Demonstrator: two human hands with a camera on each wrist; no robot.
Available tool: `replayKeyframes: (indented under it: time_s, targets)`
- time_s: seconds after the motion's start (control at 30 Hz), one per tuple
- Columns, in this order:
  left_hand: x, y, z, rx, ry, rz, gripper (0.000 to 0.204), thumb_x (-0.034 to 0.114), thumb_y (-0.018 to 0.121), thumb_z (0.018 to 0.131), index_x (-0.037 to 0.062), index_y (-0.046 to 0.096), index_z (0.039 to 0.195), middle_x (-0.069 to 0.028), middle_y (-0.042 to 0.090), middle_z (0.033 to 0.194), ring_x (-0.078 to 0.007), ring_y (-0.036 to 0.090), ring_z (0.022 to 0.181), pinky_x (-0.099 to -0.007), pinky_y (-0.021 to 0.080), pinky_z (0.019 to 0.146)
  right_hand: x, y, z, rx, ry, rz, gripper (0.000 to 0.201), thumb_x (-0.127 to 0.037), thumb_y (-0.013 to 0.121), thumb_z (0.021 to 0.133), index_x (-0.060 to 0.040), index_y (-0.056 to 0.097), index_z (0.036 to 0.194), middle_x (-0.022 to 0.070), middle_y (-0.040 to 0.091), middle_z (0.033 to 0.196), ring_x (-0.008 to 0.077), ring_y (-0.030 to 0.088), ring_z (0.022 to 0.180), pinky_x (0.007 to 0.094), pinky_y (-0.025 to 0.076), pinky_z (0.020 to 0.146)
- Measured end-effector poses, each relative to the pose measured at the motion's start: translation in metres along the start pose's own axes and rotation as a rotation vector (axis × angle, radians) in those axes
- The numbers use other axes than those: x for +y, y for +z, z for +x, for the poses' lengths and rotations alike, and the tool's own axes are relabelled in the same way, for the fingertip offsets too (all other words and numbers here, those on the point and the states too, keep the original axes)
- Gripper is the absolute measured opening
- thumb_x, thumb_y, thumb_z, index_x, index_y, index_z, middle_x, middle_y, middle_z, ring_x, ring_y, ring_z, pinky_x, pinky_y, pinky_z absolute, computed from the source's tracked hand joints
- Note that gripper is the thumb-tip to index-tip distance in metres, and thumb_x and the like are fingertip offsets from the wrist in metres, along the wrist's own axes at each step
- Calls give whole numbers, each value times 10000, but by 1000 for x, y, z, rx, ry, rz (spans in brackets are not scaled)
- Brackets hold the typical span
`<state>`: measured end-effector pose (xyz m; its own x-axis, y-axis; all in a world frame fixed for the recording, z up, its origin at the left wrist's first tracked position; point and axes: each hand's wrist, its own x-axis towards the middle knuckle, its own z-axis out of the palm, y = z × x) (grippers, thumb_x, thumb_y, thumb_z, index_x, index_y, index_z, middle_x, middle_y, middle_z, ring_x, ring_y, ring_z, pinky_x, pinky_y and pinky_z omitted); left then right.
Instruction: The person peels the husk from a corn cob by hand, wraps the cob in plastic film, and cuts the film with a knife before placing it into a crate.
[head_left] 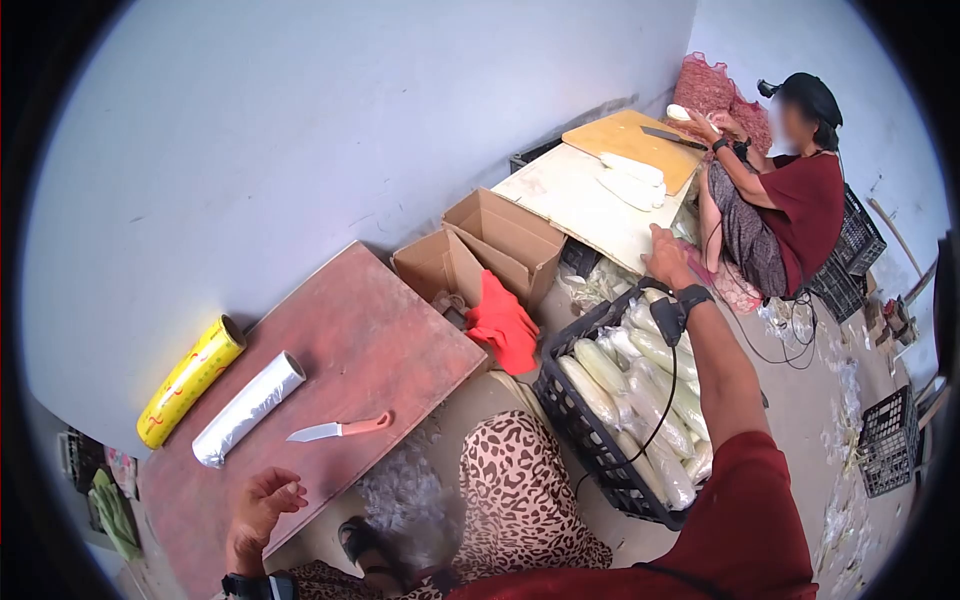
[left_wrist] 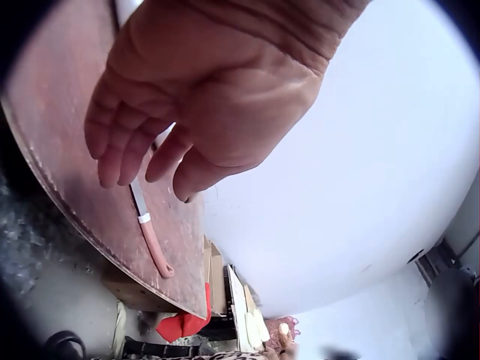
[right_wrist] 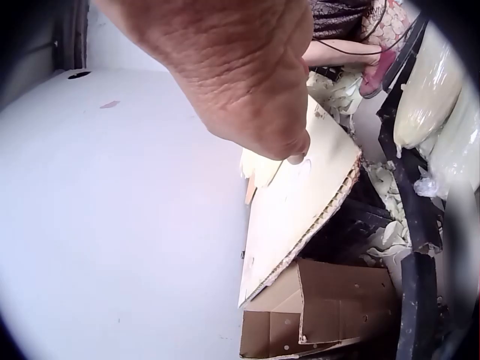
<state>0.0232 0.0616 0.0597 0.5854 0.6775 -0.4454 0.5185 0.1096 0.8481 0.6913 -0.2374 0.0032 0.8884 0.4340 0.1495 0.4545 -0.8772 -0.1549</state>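
My left hand hovers over the near edge of the reddish table, fingers loosely bent and holding nothing. Close by lies a knife with a pink handle, its blade pointing left. Beyond it rest a white roll of plastic film and a yellow patterned roll. My right hand reaches out at the near corner of a pale board, with nothing seen in it; its fingers are largely hidden in the right wrist view. Peeled white long vegetables lie on that board, just past my fingers.
Below my right arm, a black crate holds several film-wrapped long pale vegetables. Cardboard boxes and a red cloth fill the gap between tables. Another person sits at right, holding a white vegetable beside a cleaver.
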Motion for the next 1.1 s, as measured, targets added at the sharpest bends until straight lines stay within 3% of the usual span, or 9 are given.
replayKeyframes:
  time_s: [0.1,0.27,0.47,0.57,0.73,0.87,0.97,1.1]
  targets:
    - [-10,1,16,-11,-71,250,253,160,657,869,-30,617,1029,-100,674,872,-166,658,769,-284,510,693,-9,4,30,33,34,-8,751,-237,691,830,-109,294,1455,157,371,1426,348,416,1291,566,361,1016]
    - [-30,1,40,-107,-211,371,242,186,714,796,-17,671,919,-78,676,795,-134,612,724,-276,479,660,-13,15,77,60,76,-21,836,-257,687,840,-112,206,1508,137,233,1544,335,293,1386,567,301,1077]
    - [-24,9,55,-89,-199,680,340,244,765,684,-18,658,871,-87,654,762,-169,606,707,-313,487,649,-5,33,123,94,130,-50,864,-286,689,833,-122,187,1517,137,186,1567,336,255,1414,569,276,1094]
    - [0,28,50,-21,-177,723,357,266,769,650,-8,647,845,-118,639,729,-208,612,696,-340,493,653,5,47,144,130,136,-46,926,-344,693,802,-108,161,1522,154,182,1565,361,267,1411,580,292,1081]
    - [-13,23,53,-22,-177,709,313,234,771,660,2,638,824,-114,636,718,-214,616,683,-347,496,641,10,56,170,93,229,22,987,-423,686,798,-128,101,1537,163,170,1569,374,238,1421,600,273,1083]
    - [-8,26,53,-2,-197,734,284,207,776,665,12,640,820,-107,638,711,-209,617,665,-345,495,622,-5,47,166,60,317,-21,1032,-507,711,740,-139,161,1531,155,348,1441,396,375,1285,584,347,986]
    - [-17,23,53,3,-203,694,266,208,778,673,20,640,802,-99,635,698,-200,616,655,-342,491,610,-15,42,170,15,336,-123,940,-477,732,735,-129,274,1478,165,368,1416,384,397,1267,566,365,980]
    - [-15,26,51,14,-170,685,256,212,778,687,18,628,763,-83,618,671,-180,588,621,-326,472,578,-20,58,171,140,319,78,827,-332,784,724,-66,348,1375,202,436,1356,387,470,1226,537,418,951]
